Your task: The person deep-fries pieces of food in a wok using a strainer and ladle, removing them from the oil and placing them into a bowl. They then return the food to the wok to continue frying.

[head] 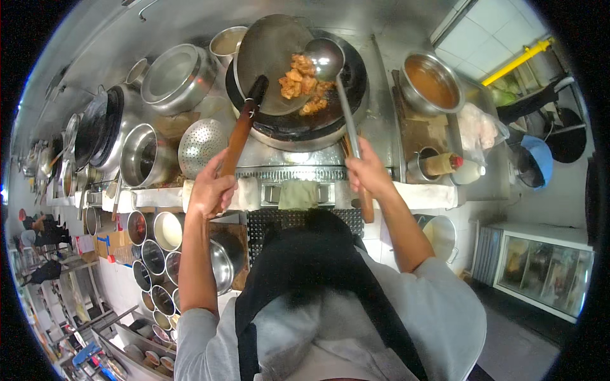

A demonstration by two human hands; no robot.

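Note:
My left hand (pixel 213 185) grips the brown wooden handle (pixel 237 143) of a wok (pixel 267 52), which is tilted over the round black burner ring (pixel 350 112) of the range. Browned chunks of food (pixel 298 78) lie at the wok's right side, and some show lower down, over the dark area beside its rim. My right hand (pixel 368 169) holds a long-handled metal ladle (pixel 326 59), its bowl against the food's upper right. The ladle's wooden handle end sticks out below my fist.
A perforated strainer (pixel 202 147), a steel pot (pixel 143 155) and a lidded pot (pixel 176 83) stand at the left. A bowl of brown liquid (pixel 431 83) and bottles (pixel 438 164) are at the right. Several round containers (pixel 168 231) sit below left; a folded green cloth (pixel 298 194) lies on the front edge.

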